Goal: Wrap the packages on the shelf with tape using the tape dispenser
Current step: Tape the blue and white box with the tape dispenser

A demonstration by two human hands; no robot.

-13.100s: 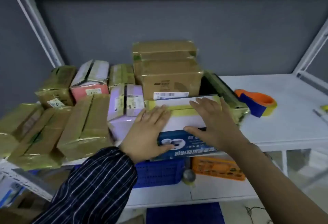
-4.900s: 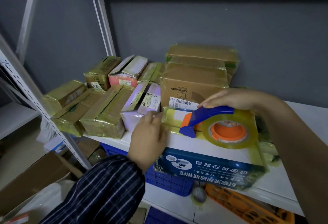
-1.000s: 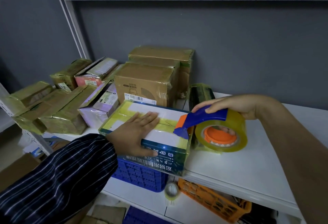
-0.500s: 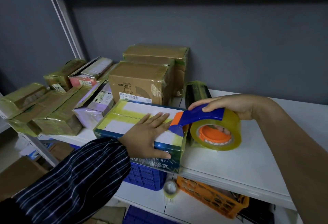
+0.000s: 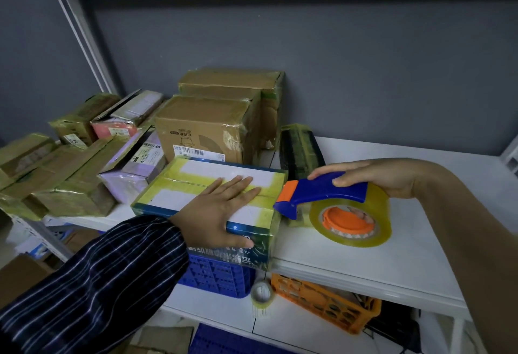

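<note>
A flat white and blue box (image 5: 193,185) crossed with yellowish tape lies at the front edge of the white shelf (image 5: 378,258). My left hand (image 5: 221,208) presses flat on its top, fingers straight and thumb over the front face. My right hand (image 5: 375,175) grips the blue and orange tape dispenser (image 5: 322,191), whose clear tape roll (image 5: 353,220) rests on the shelf just right of the box. The dispenser's orange tip is at the box's right top edge.
Several taped cardboard packages (image 5: 207,126) are piled behind and to the left. A dark wrapped package (image 5: 301,147) stands behind the dispenser. On the lower shelf sit a blue crate (image 5: 215,275), an orange crate (image 5: 322,297) and a small tape roll (image 5: 262,294).
The dispenser has moved right, from over the box's top to its right edge. My left hand stays pressed on the box.
</note>
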